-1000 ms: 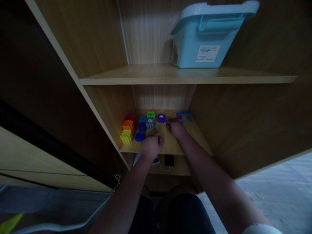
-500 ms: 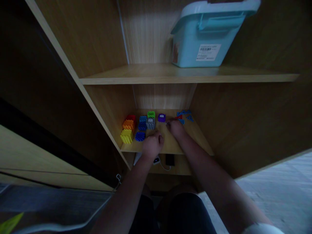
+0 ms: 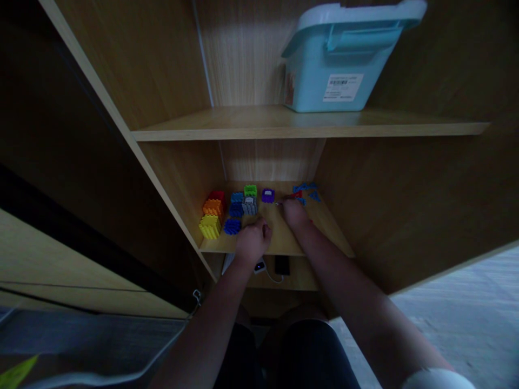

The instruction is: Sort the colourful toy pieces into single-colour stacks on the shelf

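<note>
My left hand (image 3: 253, 237) is closed like a fist near the front edge of the middle shelf; what its fingers hold, if anything, is hidden. Just to its left lies a blue ridged plastic piece (image 3: 232, 227). Further back, my right hand (image 3: 294, 212) has its fingers closed and pointing left, with a small pale tip showing at them that I cannot name. Beyond its knuckles are a red piece (image 3: 298, 194) and several blue triangular pieces (image 3: 314, 195). A purple piece (image 3: 268, 195) stands between the hands, towards the back.
Ridged stacks in yellow (image 3: 210, 227), orange (image 3: 213, 207) and red (image 3: 218, 196) line the left wall. Grey (image 3: 249, 205), green (image 3: 250, 190) and dark blue (image 3: 235, 209) stacks stand beside them. A light-blue lidded bin (image 3: 328, 81) occupies the shelf above. Below lies a black object (image 3: 282, 265).
Both hands stay almost in place, the right one shifting slightly. A small red spot now shows beside my right wrist. The whole view has moved a little.
</note>
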{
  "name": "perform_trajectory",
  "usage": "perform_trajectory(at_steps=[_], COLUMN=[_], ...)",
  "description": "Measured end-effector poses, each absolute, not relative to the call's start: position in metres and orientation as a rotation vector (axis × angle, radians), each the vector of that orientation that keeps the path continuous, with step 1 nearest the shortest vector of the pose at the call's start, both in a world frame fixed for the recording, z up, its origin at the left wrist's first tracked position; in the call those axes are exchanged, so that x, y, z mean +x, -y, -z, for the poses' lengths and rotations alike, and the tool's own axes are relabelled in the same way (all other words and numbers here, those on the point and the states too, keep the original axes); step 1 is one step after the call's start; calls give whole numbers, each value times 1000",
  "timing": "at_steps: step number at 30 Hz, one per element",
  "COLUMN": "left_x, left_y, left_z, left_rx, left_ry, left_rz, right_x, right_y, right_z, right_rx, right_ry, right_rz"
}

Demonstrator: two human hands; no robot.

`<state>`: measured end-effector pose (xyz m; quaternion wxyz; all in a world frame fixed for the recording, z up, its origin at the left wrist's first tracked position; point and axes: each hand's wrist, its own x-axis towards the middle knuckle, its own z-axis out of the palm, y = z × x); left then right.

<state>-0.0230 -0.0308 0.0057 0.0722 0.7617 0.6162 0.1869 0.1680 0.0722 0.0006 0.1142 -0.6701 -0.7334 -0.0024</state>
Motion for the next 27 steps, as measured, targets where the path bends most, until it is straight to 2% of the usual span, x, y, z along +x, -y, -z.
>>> perform_trajectory(at_steps=[6, 12, 27], left_x=[-23, -23, -23], left_y=[31, 31, 30], left_z=[-5, -7, -6], left_rx=[2309, 2308, 2281], left_ry=[-1838, -1849, -1833], left_rz=[-579, -553, -538], right_x=[172, 184, 218], right_y=[-68, -52, -57], right_z=[-6, -3, 13], right_rx=[-1992, -2237, -2059], right_ry=[2128, 1729, 1857], right_rz=[60, 311, 13])
